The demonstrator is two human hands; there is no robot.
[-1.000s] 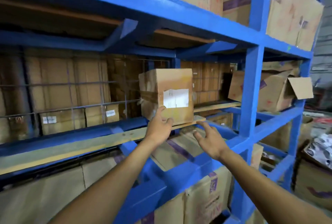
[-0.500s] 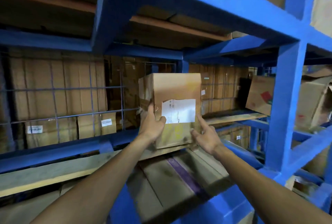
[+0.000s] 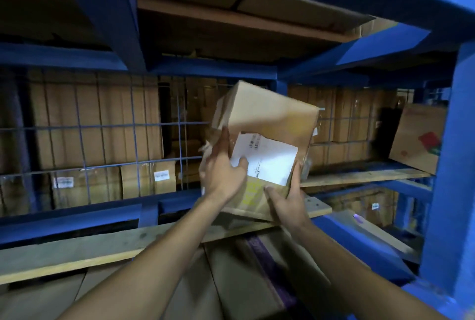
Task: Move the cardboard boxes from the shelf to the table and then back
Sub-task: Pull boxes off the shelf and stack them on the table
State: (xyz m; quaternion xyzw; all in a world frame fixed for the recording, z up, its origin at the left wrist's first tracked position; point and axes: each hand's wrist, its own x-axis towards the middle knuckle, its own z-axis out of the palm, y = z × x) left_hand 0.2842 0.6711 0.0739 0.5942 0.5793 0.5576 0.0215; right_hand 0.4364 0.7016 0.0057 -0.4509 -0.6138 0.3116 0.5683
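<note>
Box [image 3: 267, 145] tilted, lower edge over plank [image 3: 154, 240] on the blue rack [image 3: 447, 165]. Left hand [image 3: 221, 173] grips its left side, right hand [image 3: 288, 201] clamps the bottom right corner. Best to support underneath and pull straight out, clear of the post. Mesh [image 3: 102, 139] and stacked cartons [image 3: 97, 119] behind.

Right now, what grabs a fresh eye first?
A tilted cardboard box with a white label, centre frame, gripped by the left hand and the right hand above a wooden plank. Blue rack beams frame it; a wire grid fronts stacked cartons behind.
</note>
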